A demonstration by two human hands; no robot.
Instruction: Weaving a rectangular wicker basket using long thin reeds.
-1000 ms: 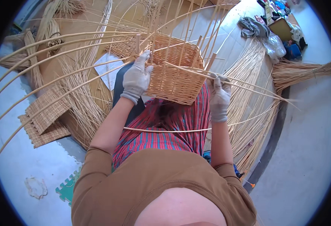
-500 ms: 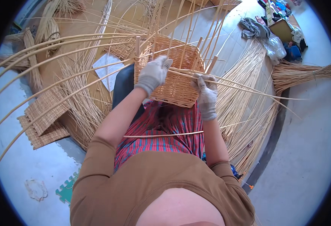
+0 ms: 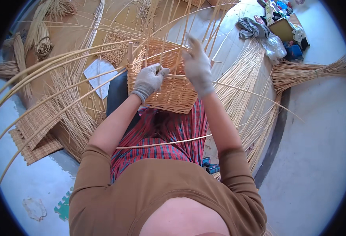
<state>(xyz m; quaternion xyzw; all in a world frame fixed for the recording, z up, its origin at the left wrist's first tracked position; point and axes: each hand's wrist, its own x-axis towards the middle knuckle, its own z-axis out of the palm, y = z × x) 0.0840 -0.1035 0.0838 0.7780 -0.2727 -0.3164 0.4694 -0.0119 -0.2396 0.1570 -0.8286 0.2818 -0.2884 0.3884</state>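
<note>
A partly woven wicker basket (image 3: 165, 94) with tall upright stakes rests over my lap, on a striped pink cloth (image 3: 192, 129). My left hand (image 3: 149, 82), in a pale glove, pinches a cane at the front rim, left of centre. My gloved right hand (image 3: 196, 65) is raised at the basket's right side among the stakes; its fingers are blurred, so whether they grip a cane is unclear. Long canes (image 3: 35, 69) arch out from the basket to the left, and a thinner one crosses toward the lower right.
Loose reed bundles (image 3: 243, 82) fan out on the right, with more (image 3: 66, 98) on the left. Woven mats (image 3: 35, 153), a white paper (image 3: 92, 72), a green foam piece (image 3: 62, 206) and a power tool (image 3: 210, 165) lie around me. Bags and cloths (image 3: 253, 27) are piled at back right.
My right hand has risen from the right end of the front rim and moved leftward and away from me. My left hand has moved rightward and down from the left corner post.
</note>
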